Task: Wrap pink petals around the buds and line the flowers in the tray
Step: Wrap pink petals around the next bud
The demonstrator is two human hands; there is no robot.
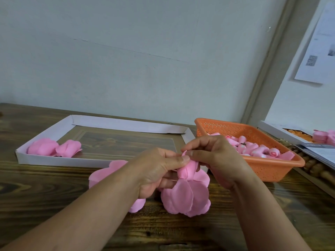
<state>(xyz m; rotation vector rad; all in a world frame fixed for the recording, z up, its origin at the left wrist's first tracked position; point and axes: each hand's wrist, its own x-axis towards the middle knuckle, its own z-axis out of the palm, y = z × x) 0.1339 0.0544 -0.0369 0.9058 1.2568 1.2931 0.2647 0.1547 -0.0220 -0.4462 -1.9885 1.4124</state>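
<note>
My left hand and right hand meet, pinching a pink petal around the bud to keep the wrap tight; white tray at 10 o'clock holds two finished flowers.

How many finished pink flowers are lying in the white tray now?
2. Both lie in the left corner of the white tray: the left flower, and the right flower touching it. None seems hidden.
</note>
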